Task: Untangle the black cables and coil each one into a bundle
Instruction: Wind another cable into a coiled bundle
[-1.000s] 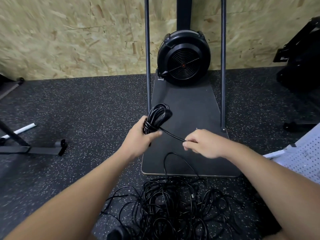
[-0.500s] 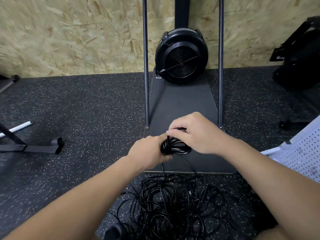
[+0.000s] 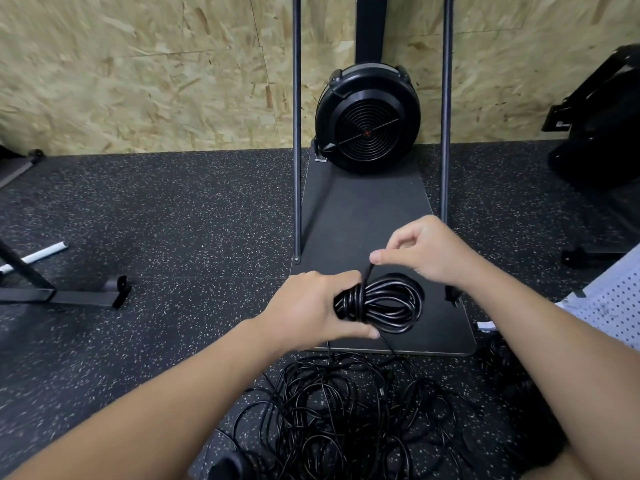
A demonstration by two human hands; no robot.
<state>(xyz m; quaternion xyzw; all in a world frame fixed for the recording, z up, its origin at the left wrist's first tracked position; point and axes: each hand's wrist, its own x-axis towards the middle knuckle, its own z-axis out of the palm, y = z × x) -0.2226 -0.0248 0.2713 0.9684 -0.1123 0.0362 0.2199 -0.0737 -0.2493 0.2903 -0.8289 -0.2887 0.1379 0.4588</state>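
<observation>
The left hand (image 3: 308, 310) grips one end of a coiled bundle of black cable (image 3: 384, 304), whose loops lie flat out to the right above a dark rectangular floor mat (image 3: 363, 216). The right hand (image 3: 426, 251) pinches a strand of the same cable just above the bundle, where it wraps crosswise around the loops. Below the hands a tangled heap of thin black cables (image 3: 346, 417) lies on the speckled black rubber floor (image 3: 173, 216), and a round black fan housing (image 3: 367, 119) stands against the chipboard wall (image 3: 138, 71) between two upright metal poles (image 3: 296, 133).

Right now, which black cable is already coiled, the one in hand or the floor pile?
The coiled cable, gripped by the left hand, forms neat loops; the floor pile lies tangled.
</observation>
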